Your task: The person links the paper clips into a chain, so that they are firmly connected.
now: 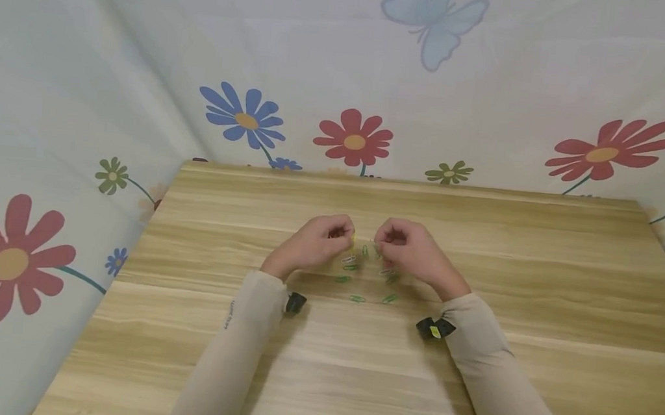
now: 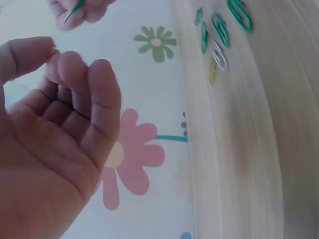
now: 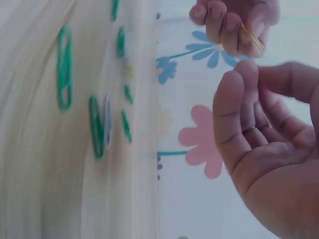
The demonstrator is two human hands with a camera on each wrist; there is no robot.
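My left hand (image 1: 319, 244) pinches a yellow paper clip (image 3: 253, 39) between thumb and fingertips, just above the wooden table. Facing it a short gap away, my right hand (image 1: 414, 252) pinches a green paper clip (image 2: 74, 11); in the right wrist view that clip is mostly hidden by the fingertips. Below and between the hands lie several loose green paper clips (image 1: 357, 299). Among them are a white paper clip (image 1: 348, 259) near the left hand and another white paper clip (image 3: 107, 121) near the right. A yellow paper clip (image 2: 213, 72) also lies on the table in the left wrist view.
The wooden table (image 1: 319, 376) spans the lower view, its far edge meeting a white curtain (image 1: 310, 49) printed with flowers and a butterfly. Black wrist devices (image 1: 435, 329) sit on both sleeved forearms.
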